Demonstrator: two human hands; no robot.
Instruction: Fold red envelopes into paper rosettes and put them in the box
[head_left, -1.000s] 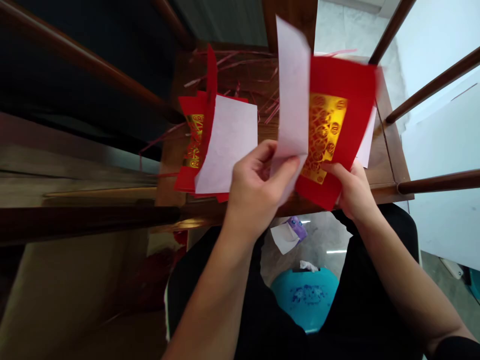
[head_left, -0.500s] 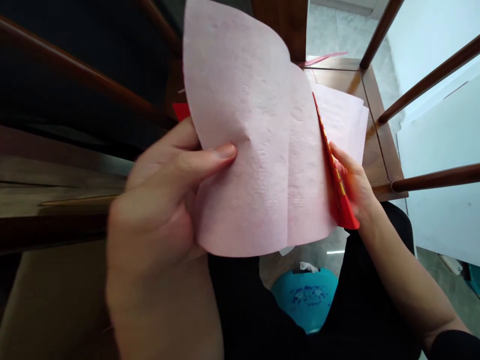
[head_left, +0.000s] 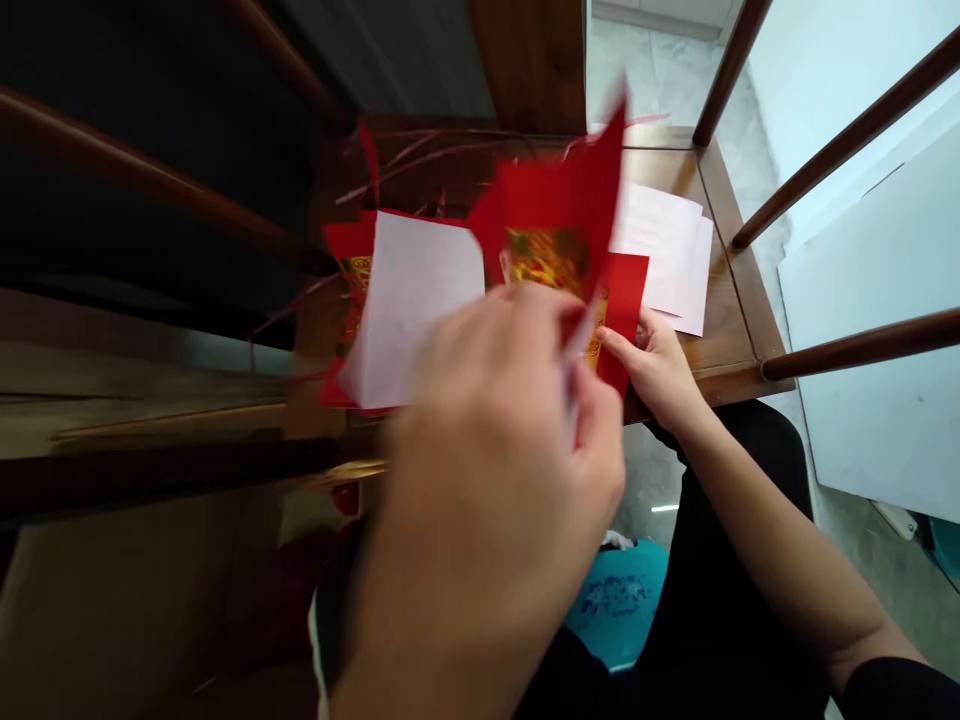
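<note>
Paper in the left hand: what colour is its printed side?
Red paper with a gold patterned panel, slightly blurred; see the head view.

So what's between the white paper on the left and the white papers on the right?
Gold-patterned red paper, held by the left hand and right hand, as the head view shows.

No words, numbers or brands can be read. The gold panels (head_left: pixel 546 258) on the red sheets (head_left: pixel 551 195) carry patterned marks, too blurred or small to make out as writing. Blue print (head_left: pixel 619 596) on the teal object (head_left: pixel 621 638) below is likewise illegible.
</note>
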